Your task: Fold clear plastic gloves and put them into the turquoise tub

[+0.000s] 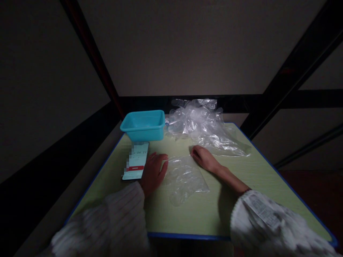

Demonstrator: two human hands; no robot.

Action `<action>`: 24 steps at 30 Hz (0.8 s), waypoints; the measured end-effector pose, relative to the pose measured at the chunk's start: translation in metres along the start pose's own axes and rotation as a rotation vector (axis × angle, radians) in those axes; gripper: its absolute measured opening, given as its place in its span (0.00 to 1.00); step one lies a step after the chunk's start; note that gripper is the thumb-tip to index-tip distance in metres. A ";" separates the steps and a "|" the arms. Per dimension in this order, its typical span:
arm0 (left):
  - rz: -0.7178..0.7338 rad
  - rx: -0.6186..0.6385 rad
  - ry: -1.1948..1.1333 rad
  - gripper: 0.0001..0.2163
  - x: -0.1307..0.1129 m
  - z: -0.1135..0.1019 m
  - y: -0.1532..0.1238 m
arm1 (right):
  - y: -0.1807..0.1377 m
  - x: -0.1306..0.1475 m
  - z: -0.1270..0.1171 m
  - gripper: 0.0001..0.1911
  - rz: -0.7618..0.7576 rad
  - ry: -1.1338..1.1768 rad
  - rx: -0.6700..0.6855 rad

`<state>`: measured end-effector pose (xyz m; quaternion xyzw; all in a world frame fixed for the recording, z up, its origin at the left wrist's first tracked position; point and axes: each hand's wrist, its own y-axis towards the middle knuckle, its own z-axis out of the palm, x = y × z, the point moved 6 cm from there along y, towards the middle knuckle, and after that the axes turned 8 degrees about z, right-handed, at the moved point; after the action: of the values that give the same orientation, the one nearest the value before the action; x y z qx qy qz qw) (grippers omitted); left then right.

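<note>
A thin, clear plastic piece (pixel 184 180) lies flat and wrinkled between my two hands on a pale green table (pixel 184 223) edged in blue. My left hand (pixel 154 173) rests at the piece's upper left, palm down, its thumb parted from the fingers by a slim gap — nothing visibly gripped in it. My right hand (pixel 205 159) sits at the upper right corner of the piece, fingers curled inward and bunched close; their tips are partly hidden, and I cannot tell whether they pinch the plastic or merely touch it.

Beside my left hand, on its outer side, a phone (pixel 138 162) lies face up, its lit screen showing timer digits that end in 04:22 above a red bar, part of it blurred into squares. Just beyond the phone, near the table's far left corner, stands a turquoise basin (pixel 146 135). To the right of the basin, a loose heap of clear plastic (pixel 198 121) spreads along the far side, one flap trailing toward the right edge — well lit against the dark wall (pixel 187 50) behind. A pale knit sleeve (pixel 112 221) covers my left forearm; a light, patterned sleeve (pixel 257 214) stops above my right wrist.
</note>
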<state>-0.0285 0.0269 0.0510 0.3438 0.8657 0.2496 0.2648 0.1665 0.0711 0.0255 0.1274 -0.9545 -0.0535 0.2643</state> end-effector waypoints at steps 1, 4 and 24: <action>0.000 0.002 -0.005 0.07 0.000 0.000 0.000 | -0.001 -0.002 -0.002 0.06 0.009 -0.011 -0.009; -0.002 0.008 -0.023 0.07 0.001 0.002 -0.001 | -0.006 -0.007 -0.011 0.07 0.035 -0.039 -0.053; 0.245 0.198 -0.313 0.12 -0.021 0.017 -0.003 | -0.085 0.026 -0.035 0.22 -0.480 -0.201 0.083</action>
<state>-0.0059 0.0140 0.0423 0.5052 0.7862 0.1372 0.3284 0.1814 -0.0191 0.0541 0.3552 -0.9197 -0.0878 0.1424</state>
